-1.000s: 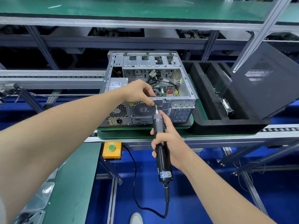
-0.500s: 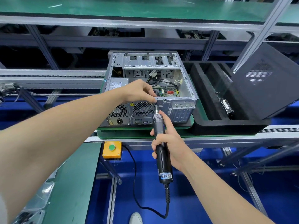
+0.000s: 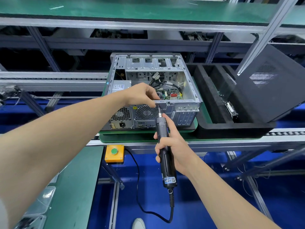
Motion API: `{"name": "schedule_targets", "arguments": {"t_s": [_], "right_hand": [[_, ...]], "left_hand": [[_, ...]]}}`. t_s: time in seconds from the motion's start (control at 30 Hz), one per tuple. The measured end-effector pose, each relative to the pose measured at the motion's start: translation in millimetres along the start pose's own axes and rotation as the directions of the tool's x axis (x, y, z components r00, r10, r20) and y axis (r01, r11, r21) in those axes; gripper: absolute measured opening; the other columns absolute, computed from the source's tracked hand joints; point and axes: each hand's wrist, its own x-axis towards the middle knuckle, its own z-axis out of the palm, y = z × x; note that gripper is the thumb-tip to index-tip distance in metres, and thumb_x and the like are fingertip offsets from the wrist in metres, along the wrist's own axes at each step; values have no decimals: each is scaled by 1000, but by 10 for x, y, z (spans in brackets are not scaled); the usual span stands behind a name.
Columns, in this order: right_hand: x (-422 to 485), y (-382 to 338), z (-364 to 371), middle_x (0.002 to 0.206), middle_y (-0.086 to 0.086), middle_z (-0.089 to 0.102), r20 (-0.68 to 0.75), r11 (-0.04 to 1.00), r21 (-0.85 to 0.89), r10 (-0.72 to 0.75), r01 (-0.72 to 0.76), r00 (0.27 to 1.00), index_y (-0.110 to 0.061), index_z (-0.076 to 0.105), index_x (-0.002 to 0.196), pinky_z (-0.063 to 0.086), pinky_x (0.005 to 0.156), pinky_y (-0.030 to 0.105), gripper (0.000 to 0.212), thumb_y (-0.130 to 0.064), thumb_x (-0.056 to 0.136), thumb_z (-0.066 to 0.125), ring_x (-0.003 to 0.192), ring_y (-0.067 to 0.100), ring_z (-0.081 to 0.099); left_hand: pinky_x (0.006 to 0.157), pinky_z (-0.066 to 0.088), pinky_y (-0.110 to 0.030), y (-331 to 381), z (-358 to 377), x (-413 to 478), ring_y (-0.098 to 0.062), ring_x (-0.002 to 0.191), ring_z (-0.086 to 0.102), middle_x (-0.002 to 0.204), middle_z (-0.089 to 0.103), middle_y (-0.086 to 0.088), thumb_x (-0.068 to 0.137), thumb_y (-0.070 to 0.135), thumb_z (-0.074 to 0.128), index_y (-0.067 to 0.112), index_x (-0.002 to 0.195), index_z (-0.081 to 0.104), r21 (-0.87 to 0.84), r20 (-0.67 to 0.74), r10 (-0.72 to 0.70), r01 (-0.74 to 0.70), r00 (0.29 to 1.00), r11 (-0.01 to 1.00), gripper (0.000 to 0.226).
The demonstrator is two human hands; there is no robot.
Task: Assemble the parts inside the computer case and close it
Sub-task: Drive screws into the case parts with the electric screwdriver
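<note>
While the case (image 3: 189, 90) lies open, its side panel (image 3: 272, 83) off, the left hand (image 3: 142, 95) pinches what seems a screw (image 3: 158, 105), the right hand (image 3: 176, 146) grips the screwdriver (image 3: 165, 156); closing remains.

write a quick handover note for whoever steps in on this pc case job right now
Left hand: fingers curled at the rear top edge of the computer case, pinching beside the bit tip; a screw there is too small to confirm.
Right hand: grips the electric screwdriver, bit pointing up to that same edge.
Case lies open on the green pallet, rear toward you.
Done: board, power supply and cables are inside.
Side panel: off, leaning in the black foam tray at right.
Left: finish this screw point, then fit the panel.
</note>
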Motion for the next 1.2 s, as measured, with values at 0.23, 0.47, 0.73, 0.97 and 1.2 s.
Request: {"name": "schedule_targets", "arguments": {"t_s": [0.23,0.47,0.73,0.97,1.2], "right_hand": [[4,-2,-1,111,15,52,1,1000,11,6,-6,1000,-67,48,137,50,59,40,104,10,69,59,61,27,52],[4,-1,-1,110,16,52,-2,1000,11,3,-3,1000,-66,47,138,50,59,40,104,10,69,59,61,27,52],[-3,-10,15,111,16,51,-1,1000,12,6,-6,1000,-67,47,138,51,58,39,104,10,69,59,60,26,52],[12,6,24,109,15,51,-2,1000,3,1,-1,1000,-67,47,138,50,58,40,104,8,67,60,61,27,51],[-15,-7,4,109,15,51,6,1000,14,-16,16,1000,-66,47,139,49,58,39,104,10,70,59,61,27,51]], "left_hand": [[67,49,-12,-5,-7,1,-2,76,66,96,76,4,80,14,82,18,100,77,33,1,12,-13,1000,999,21],[63,46,-9,-25,-9,13,0,72,65,85,75,12,81,21,82,21,97,76,32,-8,12,-12,1000,999,17],[65,46,-14,-20,13,12,0,70,64,84,75,11,79,25,83,23,94,76,24,-23,0,0,1000,1000,16],[74,46,-27,-20,32,-4,-9,75,63,90,77,0,72,36,84,23,90,77,-38,-38,-6,5,999,999,23],[91,49,-37,11,13,-30,-18,96,66,102,73,3,79,30,75,24,101,72,-27,-11,13,-13,1000,1000,22]]}}
